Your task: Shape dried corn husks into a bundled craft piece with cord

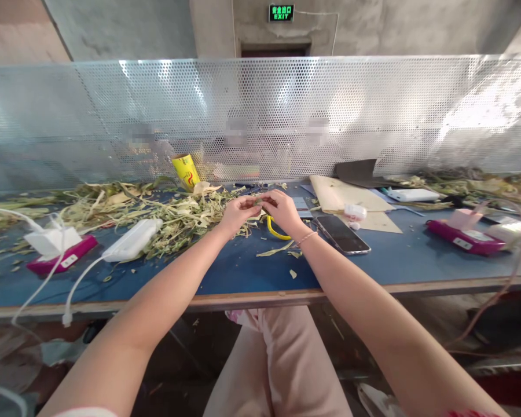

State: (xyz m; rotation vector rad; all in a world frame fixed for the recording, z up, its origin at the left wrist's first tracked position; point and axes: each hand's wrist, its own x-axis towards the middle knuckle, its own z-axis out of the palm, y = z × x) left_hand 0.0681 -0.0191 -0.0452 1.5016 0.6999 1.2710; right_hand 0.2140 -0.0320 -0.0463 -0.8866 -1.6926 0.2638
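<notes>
Over the blue table (243, 272), my left hand (237, 215) and my right hand (282, 209) meet fingertip to fingertip. Both are closed in a pinch, and a bit of green shows between them, too small to name. Just left of my left hand lies a loose heap of dried, pale green leaves and stalks (182, 217). A yellow curved band (278, 229) lies under my right hand, which partly hides it. To the right of that hand rests a dark-screened phone (342, 234). Leaf scraps (292, 274) are scattered near my right wrist.
A perforated metal screen (260, 110) closes off the back. A yellow can-like tube (185, 171) leans behind the heap. White power bank (132, 239), cables and magenta box (63, 255) lie left; cardboard (347, 194), white earphone case (355, 212) and another magenta box (464, 237) lie right.
</notes>
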